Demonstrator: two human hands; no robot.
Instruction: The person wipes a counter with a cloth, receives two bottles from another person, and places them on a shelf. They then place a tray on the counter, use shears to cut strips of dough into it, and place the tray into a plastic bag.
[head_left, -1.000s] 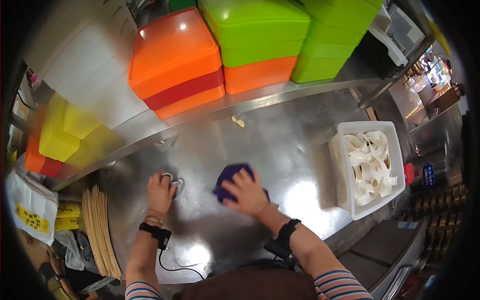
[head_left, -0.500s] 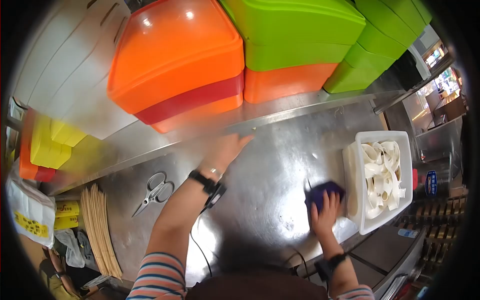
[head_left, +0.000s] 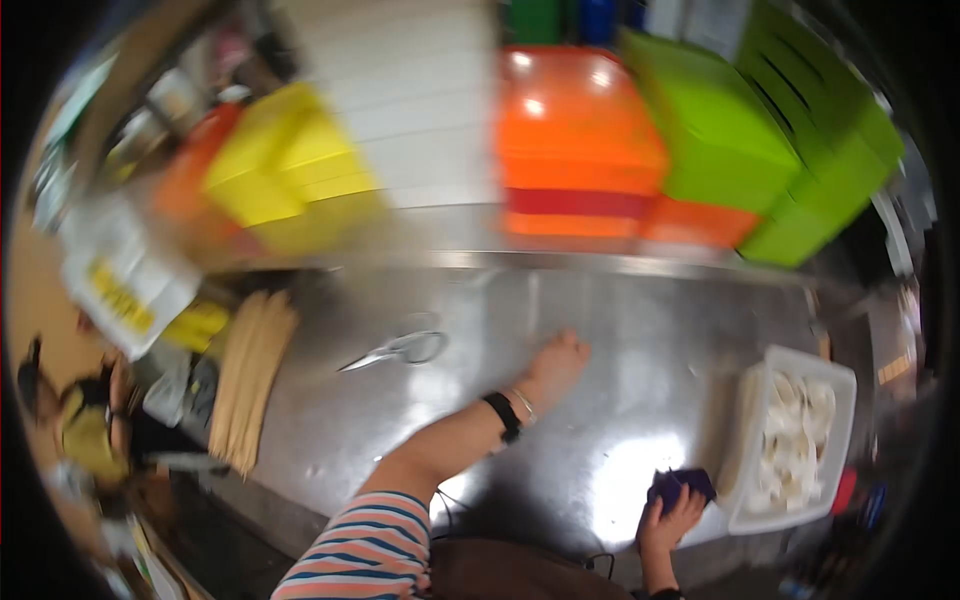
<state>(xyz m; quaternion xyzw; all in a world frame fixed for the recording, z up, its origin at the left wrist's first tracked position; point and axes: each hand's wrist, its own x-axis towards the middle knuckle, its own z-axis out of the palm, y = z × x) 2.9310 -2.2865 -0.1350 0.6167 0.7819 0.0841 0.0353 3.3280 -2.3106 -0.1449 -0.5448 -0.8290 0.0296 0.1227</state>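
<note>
My left hand (head_left: 556, 366) lies closed on the steel counter (head_left: 600, 330), its fingers curled in; whether it holds anything small I cannot tell. The scissors (head_left: 398, 350) lie to its left, apart from it. At the counter's near edge, my right hand (head_left: 672, 523) presses a dark blue cloth (head_left: 680, 487) right beside the white tub (head_left: 838, 385) of pale strips. The view is blurred by motion.
A bundle of bamboo skewers (head_left: 250, 380) lies at the counter's left end. Orange (head_left: 575, 130), green (head_left: 740, 130) and yellow bins (head_left: 285, 165) stand stacked on the shelf behind. A white bag with yellow print (head_left: 120, 285) hangs at the left. Another person (head_left: 75, 420) is at the far left.
My left hand has pulled back from the rear of the counter to its middle. My right hand has stayed with the cloth beside the tub. The camera has swung left.
</note>
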